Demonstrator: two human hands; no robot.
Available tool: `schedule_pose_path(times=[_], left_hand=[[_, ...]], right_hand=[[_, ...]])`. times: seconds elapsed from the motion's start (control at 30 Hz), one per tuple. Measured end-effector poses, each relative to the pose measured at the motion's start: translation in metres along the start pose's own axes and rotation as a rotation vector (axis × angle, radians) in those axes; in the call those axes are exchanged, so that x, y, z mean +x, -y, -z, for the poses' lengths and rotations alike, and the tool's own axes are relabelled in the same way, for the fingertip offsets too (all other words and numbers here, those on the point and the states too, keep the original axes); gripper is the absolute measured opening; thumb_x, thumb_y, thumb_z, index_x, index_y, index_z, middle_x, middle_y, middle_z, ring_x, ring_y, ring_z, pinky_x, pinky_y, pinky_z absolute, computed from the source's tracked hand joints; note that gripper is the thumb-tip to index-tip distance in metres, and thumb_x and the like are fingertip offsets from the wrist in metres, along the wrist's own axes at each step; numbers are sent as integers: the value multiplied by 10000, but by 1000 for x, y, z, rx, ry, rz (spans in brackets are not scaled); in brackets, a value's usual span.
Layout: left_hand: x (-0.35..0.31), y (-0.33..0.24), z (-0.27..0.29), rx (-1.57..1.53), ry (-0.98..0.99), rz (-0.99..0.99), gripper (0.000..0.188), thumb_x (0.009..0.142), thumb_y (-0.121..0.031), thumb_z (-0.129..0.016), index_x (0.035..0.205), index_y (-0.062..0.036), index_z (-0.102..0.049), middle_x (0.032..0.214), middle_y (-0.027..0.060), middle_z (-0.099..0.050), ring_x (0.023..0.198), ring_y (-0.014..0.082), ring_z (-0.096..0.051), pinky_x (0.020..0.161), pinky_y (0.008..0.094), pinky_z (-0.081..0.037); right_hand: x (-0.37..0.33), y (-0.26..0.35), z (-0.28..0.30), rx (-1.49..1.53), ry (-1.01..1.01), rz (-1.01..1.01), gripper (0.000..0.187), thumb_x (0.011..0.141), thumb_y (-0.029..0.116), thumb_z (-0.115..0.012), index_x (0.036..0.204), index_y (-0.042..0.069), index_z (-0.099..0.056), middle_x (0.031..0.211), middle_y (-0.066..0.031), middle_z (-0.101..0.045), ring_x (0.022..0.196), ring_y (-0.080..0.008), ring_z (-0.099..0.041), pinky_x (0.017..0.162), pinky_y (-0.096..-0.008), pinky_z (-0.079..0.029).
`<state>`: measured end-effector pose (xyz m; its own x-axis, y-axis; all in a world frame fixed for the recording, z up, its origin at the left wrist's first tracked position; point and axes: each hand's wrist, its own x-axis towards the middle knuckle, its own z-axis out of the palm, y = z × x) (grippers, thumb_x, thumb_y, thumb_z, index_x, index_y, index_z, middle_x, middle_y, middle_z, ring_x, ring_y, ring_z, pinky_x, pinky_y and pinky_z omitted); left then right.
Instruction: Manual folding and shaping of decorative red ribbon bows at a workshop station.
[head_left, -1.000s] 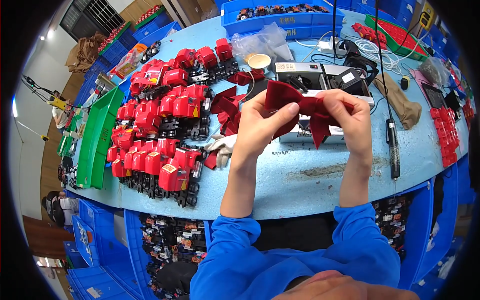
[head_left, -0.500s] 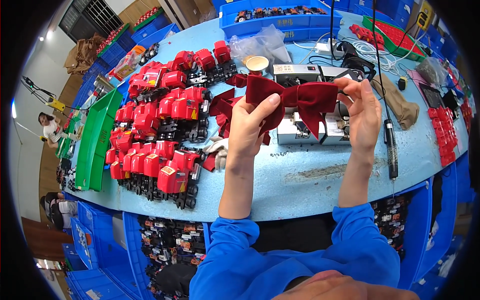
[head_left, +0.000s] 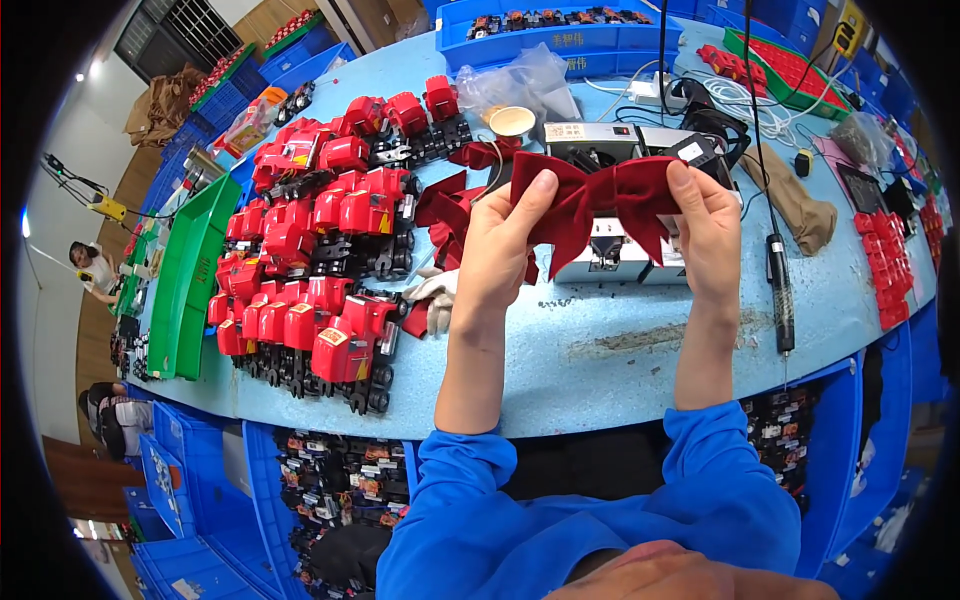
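A dark red velvet bow (head_left: 603,200) is held up above the table between my two hands. My left hand (head_left: 497,235) pinches its left loop, thumb on top. My right hand (head_left: 712,225) grips the right loop the same way, thumb in front and fingers behind. The bow's tails hang down from its middle knot. More dark red fabric bows (head_left: 447,205) lie on the table just left of my left hand. Behind the held bow stands a grey-white machine (head_left: 590,140), partly covered by it. A whitish glove (head_left: 436,300) lies below the loose bows.
Many red toy trucks (head_left: 345,350) crowd the table's left side, beside a green tray (head_left: 185,285). A black electric screwdriver (head_left: 781,290) hangs at the right, near a brown cloth sleeve (head_left: 800,215). Blue bins (head_left: 560,45) stand at the back.
My right hand has closed on the bow's right loop, where its fingers were loosely raised before. The bow has shifted slightly right and is now stretched between both hands.
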<state>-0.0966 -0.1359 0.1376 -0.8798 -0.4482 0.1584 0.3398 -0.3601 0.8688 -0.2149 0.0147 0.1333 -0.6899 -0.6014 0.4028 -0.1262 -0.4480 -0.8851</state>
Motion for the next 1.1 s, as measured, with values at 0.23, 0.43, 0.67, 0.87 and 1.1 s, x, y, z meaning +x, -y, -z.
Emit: schedule_pose_path(times=[0.23,0.43,0.67,0.87,1.1], left_hand=[[3,5,6,6,14,-17,281,921,-245,-501,970,12,-604,879,67,-646,768,88,-606,690,222,-479],[5,3,9,-131,-59,-71,279,929,-232,-481,1006,19,-573,918,89,-639,795,128,-626,723,264,-509],[6,4,8,-156,-68,-79,266,930,-226,-478,987,13,-577,920,91,-638,800,131,-629,713,263,-516],[6,2,9,-135,-29,-87,272,925,-226,-490,995,20,-583,901,80,-644,778,111,-624,694,244,-503],[3,-3,10,81,-46,-130,256,913,-209,-518,988,18,-609,857,60,-652,734,71,-596,665,211,-467]], right_hand=[[4,-2,6,135,12,-56,406,954,305,-390,1054,-54,-551,965,-143,-631,873,-184,-626,789,-292,-499],[4,-2,3,193,122,-47,498,961,361,-330,1170,-75,-451,1093,-182,-577,1018,-225,-577,871,-338,-463],[2,-3,-3,117,148,-48,499,952,340,-366,1206,-87,-417,1102,-202,-567,1006,-246,-585,831,-337,-490],[4,-10,9,313,96,-20,345,915,223,-497,1131,-46,-504,1033,-152,-610,936,-203,-611,780,-299,-511],[3,-2,1,161,-88,-14,194,808,43,-627,994,2,-586,949,-97,-635,837,-144,-616,746,-259,-511]])
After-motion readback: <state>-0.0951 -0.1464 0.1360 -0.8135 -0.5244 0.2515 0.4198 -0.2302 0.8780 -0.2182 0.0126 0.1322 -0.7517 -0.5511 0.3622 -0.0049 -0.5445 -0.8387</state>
